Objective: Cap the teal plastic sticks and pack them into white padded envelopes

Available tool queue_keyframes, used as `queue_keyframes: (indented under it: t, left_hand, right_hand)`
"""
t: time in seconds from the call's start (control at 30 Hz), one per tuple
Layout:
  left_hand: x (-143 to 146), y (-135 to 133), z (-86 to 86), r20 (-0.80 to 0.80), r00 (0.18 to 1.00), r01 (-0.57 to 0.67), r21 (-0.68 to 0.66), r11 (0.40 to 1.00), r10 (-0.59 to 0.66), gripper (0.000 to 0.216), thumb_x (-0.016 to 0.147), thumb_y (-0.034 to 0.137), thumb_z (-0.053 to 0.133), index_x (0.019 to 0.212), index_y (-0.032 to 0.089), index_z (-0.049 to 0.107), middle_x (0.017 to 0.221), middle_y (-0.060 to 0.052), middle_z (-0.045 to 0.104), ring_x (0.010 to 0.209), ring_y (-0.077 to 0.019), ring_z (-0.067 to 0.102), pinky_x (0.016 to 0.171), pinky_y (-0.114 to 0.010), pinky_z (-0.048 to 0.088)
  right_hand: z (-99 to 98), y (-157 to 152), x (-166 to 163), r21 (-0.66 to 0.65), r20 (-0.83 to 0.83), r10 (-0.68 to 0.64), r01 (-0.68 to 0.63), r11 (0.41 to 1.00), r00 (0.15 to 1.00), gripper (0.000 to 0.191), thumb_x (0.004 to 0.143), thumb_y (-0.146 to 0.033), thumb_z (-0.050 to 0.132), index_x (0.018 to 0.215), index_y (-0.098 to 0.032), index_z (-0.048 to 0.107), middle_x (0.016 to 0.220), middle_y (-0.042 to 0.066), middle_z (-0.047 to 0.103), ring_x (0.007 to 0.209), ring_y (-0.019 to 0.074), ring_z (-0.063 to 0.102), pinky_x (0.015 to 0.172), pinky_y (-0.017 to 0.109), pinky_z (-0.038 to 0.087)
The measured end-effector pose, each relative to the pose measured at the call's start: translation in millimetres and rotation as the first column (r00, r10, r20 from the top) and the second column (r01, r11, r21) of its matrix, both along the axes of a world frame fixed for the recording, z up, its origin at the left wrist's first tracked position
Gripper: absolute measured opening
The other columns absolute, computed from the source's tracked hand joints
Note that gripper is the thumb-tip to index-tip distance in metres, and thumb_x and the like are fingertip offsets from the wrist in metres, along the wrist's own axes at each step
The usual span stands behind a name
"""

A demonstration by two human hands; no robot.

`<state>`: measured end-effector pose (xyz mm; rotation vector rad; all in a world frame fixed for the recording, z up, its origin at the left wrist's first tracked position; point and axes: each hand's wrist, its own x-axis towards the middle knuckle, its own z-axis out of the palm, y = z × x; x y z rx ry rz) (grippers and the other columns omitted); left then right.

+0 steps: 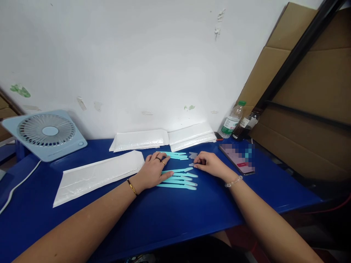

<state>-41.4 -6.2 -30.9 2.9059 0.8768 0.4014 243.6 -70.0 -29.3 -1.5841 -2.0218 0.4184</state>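
Note:
Several turquoise eyebrow razors (179, 180) lie side by side on the blue table, their narrow ends toward the right. More turquoise razors (178, 156) form a small group farther back. My left hand (155, 170) rests across the handles of both groups, fingers stretched and thumb spread apart, covering the handle ends. With thumb and fingertips together, my right hand (207, 164) pinches a small translucent blade cap (191, 164) just above the nearer razors' tips. A few more translucent caps (193, 155) lie beside the right fingers, partly hidden by them.
White padded mailers (101, 173) lie at the left, with more mailers (141, 140) along the wall. A light blue fan (49, 131) stands far left, its cable running forward. At right are a phone (237, 160), a water bottle (232, 122) and a dark drink bottle (245, 126).

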Motion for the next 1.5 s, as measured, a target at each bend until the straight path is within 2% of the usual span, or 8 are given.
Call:
queue_keyframes:
  t: [0.43,0.73,0.8,0.93,1.03,1.2,1.33,1.5]
  left_hand:
    - [0,-10,4.7,-0.017,0.995,0.101,-0.042,0.994,-0.101,0.066,0.090,0.064,0.030,0.137,0.019,0.044,0.133,-0.012,0.050,0.121,-0.0283,0.043,0.098,-0.041,0.035]
    - [3,-18,10.9,0.034,0.987,0.160,-0.132,0.978,-0.157,0.062,0.090,0.060,0.034,0.136,0.021,0.046,0.119,-0.011,0.058,0.112,-0.0268,0.049,0.094,-0.040,0.039]
    - [2,-12,7.0,0.043,0.992,0.124,-0.115,0.986,-0.120,0.061,0.091,0.059,0.032,0.141,0.024,0.039,0.132,-0.010,0.051,0.121,-0.0278,0.044,0.099,-0.042,0.036]
    - [-2,3,-3.9,0.014,1.000,0.027,-0.050,0.998,-0.026,0.065,0.092,0.060,0.028,0.146,0.024,0.026,0.152,-0.008,0.028,0.139,-0.0292,0.021,0.111,-0.050,0.018]
    - [-4,7,-6.5,-0.035,0.999,0.036,-0.033,0.999,-0.037,0.063,0.093,0.059,0.026,0.145,0.023,0.028,0.150,-0.007,0.033,0.141,-0.0289,0.016,0.112,-0.053,0.010]
    - [-2,-1,-0.4,-0.025,0.995,0.095,0.027,0.995,-0.094,0.057,0.094,0.056,0.027,0.139,0.023,0.041,0.139,-0.008,0.049,0.137,-0.0282,0.027,0.110,-0.052,0.012]
    - [0,-5,1.8,-0.026,0.995,0.101,0.018,0.995,-0.101,0.056,0.094,0.056,0.028,0.138,0.024,0.043,0.138,-0.009,0.050,0.129,-0.0270,0.040,0.106,-0.048,0.021]
    - [0,-6,1.3,-0.042,0.995,0.088,0.008,0.996,-0.088,0.058,0.093,0.057,0.027,0.138,0.024,0.041,0.140,-0.009,0.047,0.128,-0.0267,0.040,0.103,-0.045,0.023]
  right_hand:
    - [-2.4,2,-3,0.016,-0.010,0.005,-0.005,1.000,1.000,0.011,0.082,-0.025,0.062,0.082,-0.020,0.071,0.082,0.004,0.062,0.067,0.0131,0.058,0.061,0.025,0.044]
    - [1.8,-1,-13,-0.006,-0.067,0.070,-0.071,0.997,0.995,0.013,0.081,-0.030,0.064,0.079,-0.021,0.072,0.078,0.003,0.064,0.063,0.0132,0.059,0.058,0.026,0.046]
    - [1.7,0,-7,0.039,-0.036,0.044,-0.043,0.998,0.998,0.015,0.084,-0.030,0.060,0.082,-0.021,0.072,0.080,0.003,0.064,0.067,0.0140,0.060,0.061,0.027,0.046]
    - [-1.8,4,6,0.125,0.059,-0.076,0.068,0.990,0.995,0.015,0.084,-0.024,0.058,0.093,-0.022,0.069,0.089,0.004,0.061,0.071,0.0144,0.058,0.066,0.028,0.046]
    - [-3.9,6,9,0.099,0.096,-0.062,0.052,0.994,0.993,0.013,0.084,-0.023,0.058,0.089,-0.022,0.069,0.092,0.004,0.060,0.074,0.0149,0.058,0.068,0.028,0.046]
    - [-2.6,6,10,0.021,0.028,-0.043,0.042,0.999,0.999,0.016,0.085,-0.029,0.056,0.080,-0.019,0.069,0.088,0.004,0.060,0.072,0.0146,0.058,0.065,0.028,0.045]
    - [-4.4,8,14,0.005,-0.013,-0.085,0.085,0.996,0.996,0.020,0.083,-0.035,0.058,0.080,-0.019,0.069,0.084,0.004,0.061,0.070,0.0147,0.056,0.063,0.028,0.045]
    - [-8.6,9,17,0.048,-0.020,-0.073,0.073,0.996,0.997,0.014,0.079,-0.032,0.064,0.085,-0.021,0.071,0.085,0.003,0.062,0.069,0.0141,0.056,0.063,0.027,0.044]
